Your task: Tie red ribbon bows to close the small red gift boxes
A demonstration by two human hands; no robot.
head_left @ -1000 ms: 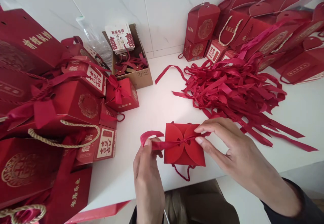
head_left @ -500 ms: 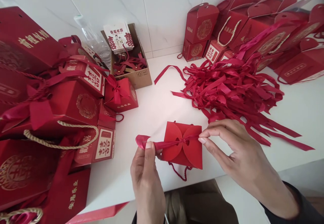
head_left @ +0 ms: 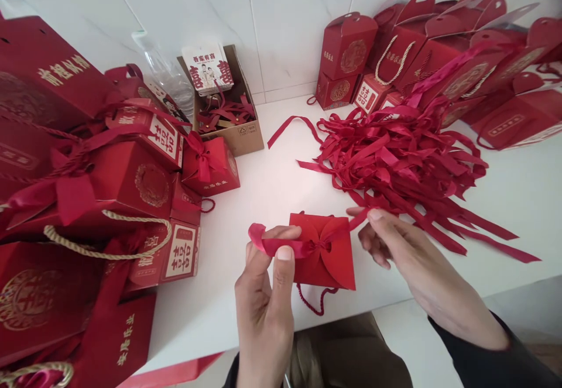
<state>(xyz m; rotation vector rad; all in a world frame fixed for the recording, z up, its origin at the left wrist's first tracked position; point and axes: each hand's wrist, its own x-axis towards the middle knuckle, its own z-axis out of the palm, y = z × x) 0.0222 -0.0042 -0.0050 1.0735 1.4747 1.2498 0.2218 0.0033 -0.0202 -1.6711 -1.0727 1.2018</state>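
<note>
A small red gift box (head_left: 336, 265) sits near the table's front edge, its rounded top flaps folded together. A red ribbon (head_left: 285, 246) passes through the holes in the flaps and is gathered at the middle. My left hand (head_left: 267, 294) pinches the ribbon's left part between thumb and fingers, close to the box's left side. The right end of the ribbon is pinched in my right hand (head_left: 390, 241), just beyond the box's right edge. A dark red twisted cord handle (head_left: 317, 303) lies in front of the box.
Red boxes (head_left: 127, 183) are stacked along the left, one with a tied bow (head_left: 202, 157). A cardboard carton (head_left: 246, 133) holds cards and ribbon pieces. A heap of loose ribbons (head_left: 404, 160) lies at right, before more red boxes (head_left: 349, 48). A tiled wall (head_left: 290, 31) stands behind.
My right hand has moved up and right, turning over with the ribbon end. My left hand has shifted right, nearer the box. The ribbon's middle looks more tightly gathered.
</note>
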